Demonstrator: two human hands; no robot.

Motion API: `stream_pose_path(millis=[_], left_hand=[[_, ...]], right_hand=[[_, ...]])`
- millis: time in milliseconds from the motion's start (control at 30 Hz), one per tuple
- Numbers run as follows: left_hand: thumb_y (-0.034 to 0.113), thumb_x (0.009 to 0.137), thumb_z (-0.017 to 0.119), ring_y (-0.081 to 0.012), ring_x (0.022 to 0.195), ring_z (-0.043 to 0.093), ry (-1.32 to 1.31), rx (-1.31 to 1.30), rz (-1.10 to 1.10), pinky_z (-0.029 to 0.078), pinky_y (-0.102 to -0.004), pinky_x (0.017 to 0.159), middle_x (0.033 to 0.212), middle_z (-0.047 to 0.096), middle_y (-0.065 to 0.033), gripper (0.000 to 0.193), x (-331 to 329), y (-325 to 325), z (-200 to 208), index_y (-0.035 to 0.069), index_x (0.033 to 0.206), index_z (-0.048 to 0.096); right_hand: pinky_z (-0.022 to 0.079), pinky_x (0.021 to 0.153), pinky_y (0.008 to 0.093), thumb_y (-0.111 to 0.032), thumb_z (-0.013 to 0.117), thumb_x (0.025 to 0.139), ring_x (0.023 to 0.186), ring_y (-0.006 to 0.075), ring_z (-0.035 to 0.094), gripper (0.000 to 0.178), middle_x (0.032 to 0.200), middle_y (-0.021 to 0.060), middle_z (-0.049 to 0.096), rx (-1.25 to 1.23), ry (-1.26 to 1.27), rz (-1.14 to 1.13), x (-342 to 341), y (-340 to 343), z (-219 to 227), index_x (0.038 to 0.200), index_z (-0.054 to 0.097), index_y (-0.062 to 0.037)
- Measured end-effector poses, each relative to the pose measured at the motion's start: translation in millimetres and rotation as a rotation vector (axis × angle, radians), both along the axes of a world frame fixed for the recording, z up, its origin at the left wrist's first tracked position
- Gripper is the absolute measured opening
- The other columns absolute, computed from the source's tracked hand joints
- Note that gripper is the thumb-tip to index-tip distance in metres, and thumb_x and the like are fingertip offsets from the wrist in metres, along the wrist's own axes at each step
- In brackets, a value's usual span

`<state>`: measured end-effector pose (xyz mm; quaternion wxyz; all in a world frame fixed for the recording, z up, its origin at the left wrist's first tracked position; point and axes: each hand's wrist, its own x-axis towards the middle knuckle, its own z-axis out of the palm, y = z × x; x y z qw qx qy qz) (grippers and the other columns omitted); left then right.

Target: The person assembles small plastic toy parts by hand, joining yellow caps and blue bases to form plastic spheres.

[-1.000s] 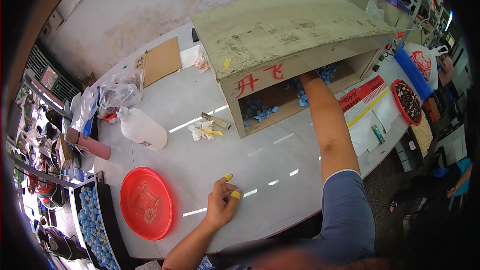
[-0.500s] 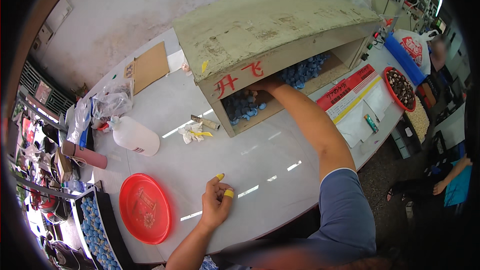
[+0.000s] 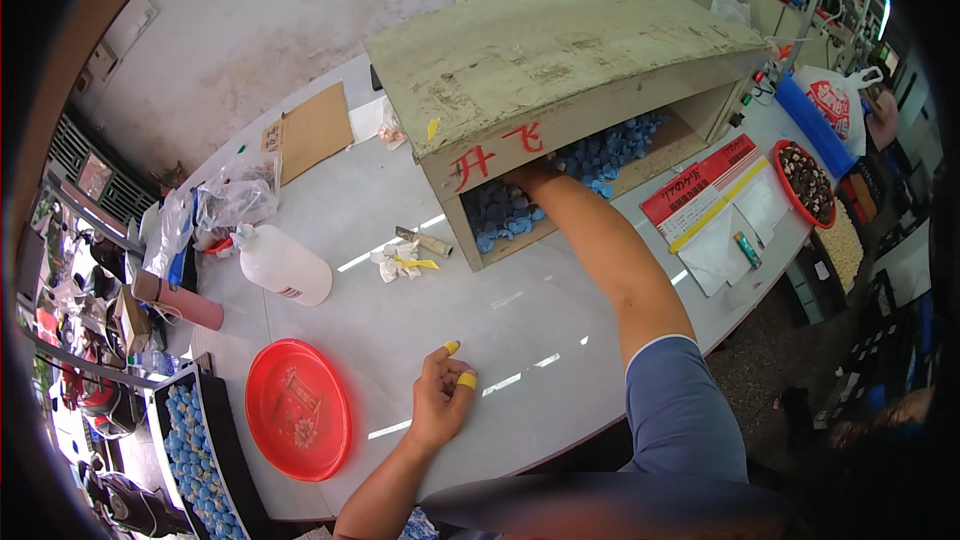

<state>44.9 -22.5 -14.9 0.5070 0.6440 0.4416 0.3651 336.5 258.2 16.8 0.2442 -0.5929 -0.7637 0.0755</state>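
My right arm reaches into the open front of a worn beige metal box [image 3: 560, 60]. Inside, my right hand [image 3: 530, 178] is among small blue cup-shaped pieces [image 3: 612, 152]; its fingers are hidden by the box and the pieces. My left hand [image 3: 442, 405] rests over the table, its thumb and forefinger apart with yellow tape on their tips and the other fingers curled. Nothing shows in it. A shallow red plastic basin [image 3: 335, 430] lies to its left.
Left stand a white plastic bottle [image 3: 285, 265], a pink flask [image 3: 180, 300] and a black tray [image 3: 225, 430] of blue pieces. Near the box lie a small tool [image 3: 424, 240] and crumpled tissue [image 3: 393, 262]. Right are a red-and-white sheet [image 3: 700, 180] and a red basket [image 3: 803, 183].
The view has shifted slightly. My right elbow has moved a little left, with the hand still inside the box. Some blue pieces lie differently near it. The left hand keeps its pose.
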Motion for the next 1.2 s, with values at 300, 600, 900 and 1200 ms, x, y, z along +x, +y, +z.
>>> stream_pose_path(millis=[300, 600, 900, 1200], left_hand=[[-0.004, 0.091, 0.056, -0.0052, 0.069, 0.053, -0.014, 0.027, -0.003, 0.044, -0.0186, 0.061, 0.091, 0.06, -0.0079, 0.044, -1.3, -0.7, -1.3, -0.003, 0.13, 0.037], [-0.006, 0.09, 0.057, -0.0048, 0.069, 0.053, 0.003, 0.025, 0.014, 0.043, -0.0183, 0.06, 0.09, 0.06, -0.0077, 0.044, 2.7, -2.0, -2.3, -0.003, 0.13, 0.038], [-0.002, 0.09, 0.058, -0.0055, 0.07, 0.053, 0.043, 0.008, 0.04, 0.045, -0.0196, 0.062, 0.092, 0.06, -0.0074, 0.043, 3.1, 1.6, 0.5, -0.005, 0.129, 0.039], [-0.001, 0.09, 0.058, -0.0062, 0.071, 0.053, 0.016, -0.029, 0.04, 0.046, -0.0211, 0.066, 0.091, 0.059, -0.0073, 0.044, 4.1, 1.4, 2.0, -0.006, 0.13, 0.04]], right_hand=[[0.024, 0.115, 0.0455, -0.045, 0.052, 0.091, 0.14, 0.034, 0.03, 0.061, 0.152, 0.0145, 0.036, 0.086, -0.377, -0.129, 117.7, 11.2, -3.2, 0.143, 0.042, -0.0146], [0.026, 0.113, 0.0474, -0.043, 0.052, 0.091, 0.137, 0.0355, 0.035, 0.057, 0.147, 0.0154, 0.042, 0.107, -0.279, -0.12, 223.4, 71.7, -43.5, 0.14, 0.047, -0.0133], [0.027, 0.112, 0.0479, -0.043, 0.052, 0.09, 0.135, 0.0353, 0.037, 0.057, 0.144, 0.0159, 0.044, 0.141, -0.175, -0.023, 94.4, 27.5, -14.6, 0.138, 0.048, -0.0127], [0.031, 0.109, 0.0474, -0.041, 0.054, 0.089, 0.13, 0.0335, 0.043, 0.053, 0.138, 0.0162, 0.049, 0.048, -0.269, 0.073, 46.8, -26.8, 47.2, 0.133, 0.052, -0.0114]])
